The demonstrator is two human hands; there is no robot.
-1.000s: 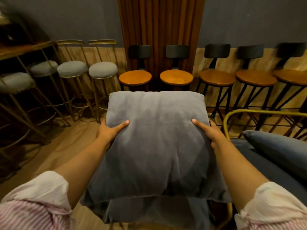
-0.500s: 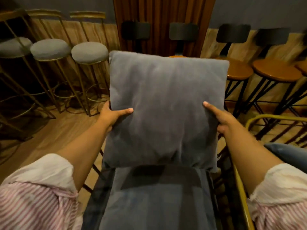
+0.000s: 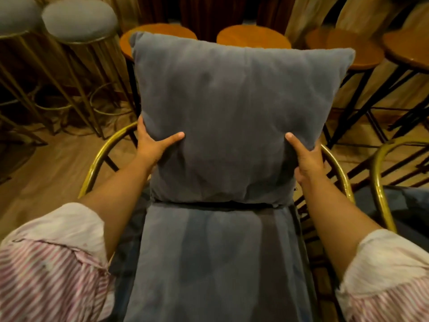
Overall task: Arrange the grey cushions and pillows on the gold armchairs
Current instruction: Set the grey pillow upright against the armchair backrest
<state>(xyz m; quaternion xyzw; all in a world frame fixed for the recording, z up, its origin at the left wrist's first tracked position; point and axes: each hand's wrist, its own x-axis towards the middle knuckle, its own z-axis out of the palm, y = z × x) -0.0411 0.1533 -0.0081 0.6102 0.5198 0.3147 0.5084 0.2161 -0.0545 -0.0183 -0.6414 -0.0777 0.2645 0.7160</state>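
A grey pillow (image 3: 232, 108) stands upright at the back of a gold armchair (image 3: 104, 156), its lower edge resting on the grey seat cushion (image 3: 216, 263). My left hand (image 3: 153, 145) grips the pillow's left side, thumb across the front. My right hand (image 3: 306, 156) grips its right side the same way. The gold tube frame curves out behind both hands. A second gold armchair (image 3: 380, 182) with dark grey padding shows at the right edge.
Grey-topped gold bar stools (image 3: 79, 22) stand at the back left. Wooden-seat stools on black legs (image 3: 253, 36) line the wall behind the armchair and to the right. The floor (image 3: 46, 173) on the left is light wood.
The pillow has gone from lying tilted in my hands to standing upright on the back of the seat cushion. My view has tipped downward and closer to the armchair.
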